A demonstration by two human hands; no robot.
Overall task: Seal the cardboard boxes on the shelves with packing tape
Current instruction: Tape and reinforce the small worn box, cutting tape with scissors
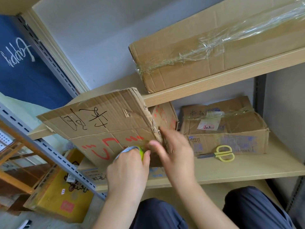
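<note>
A cardboard box (pixel 102 128) with black and red handwriting sits tilted at the front left of the lower shelf. My left hand (pixel 128 169) grips a roll of clear packing tape (pixel 132 150) with a green core against the box's front face. My right hand (pixel 175 149) presses its fingers on the box's torn right edge, thumb pointing toward the roll. A taped box (pixel 227 133) sits further right on the same shelf. Another box (pixel 214 47) wrapped in crumpled clear tape lies on the upper shelf.
Yellow-handled scissors (pixel 222 153) lie on the lower shelf board (pixel 247 171) in front of the right box. A yellow carton (pixel 61 197) stands on the floor at left, beside a grey perforated shelf post (pixel 49 149). My knees in dark trousers (pixel 247 210) are at the bottom.
</note>
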